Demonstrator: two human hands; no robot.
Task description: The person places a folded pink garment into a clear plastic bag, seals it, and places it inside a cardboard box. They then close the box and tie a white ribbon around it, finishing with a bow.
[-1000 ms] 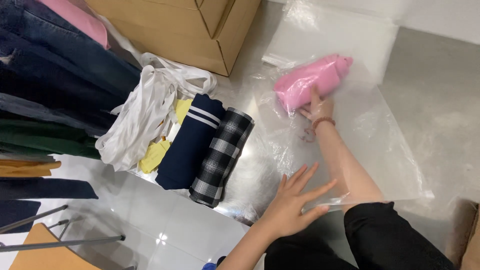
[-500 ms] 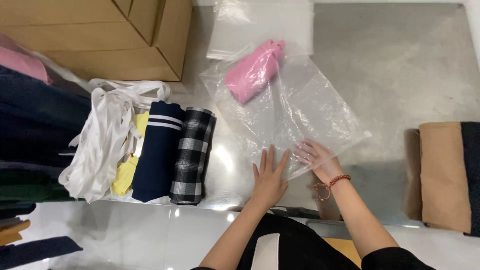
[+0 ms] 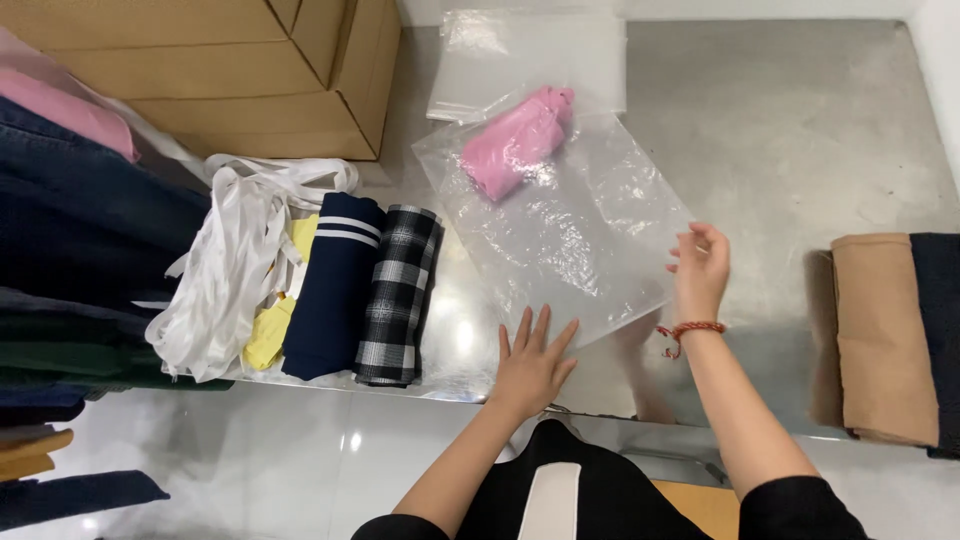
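A clear plastic bag (image 3: 580,230) lies flat on the shiny metal surface (image 3: 800,130), with a rolled pink garment (image 3: 515,145) inside at its far end. My left hand (image 3: 532,362) presses flat, fingers spread, on the bag's near corner. My right hand (image 3: 700,270) hovers open just off the bag's right edge, a red cord bracelet on its wrist, holding nothing.
Left of the bag sit a black-and-white plaid roll (image 3: 398,295), a navy striped roll (image 3: 335,285), a yellow cloth (image 3: 272,320) and white straps (image 3: 225,270). Cardboard boxes (image 3: 240,70) stand behind. Folded tan fabric (image 3: 880,335) lies at right. Another clear bag (image 3: 530,60) lies beyond.
My right hand lifted off the bag and moved right to its edge. The left hand stayed pressed near the bag's front corner.
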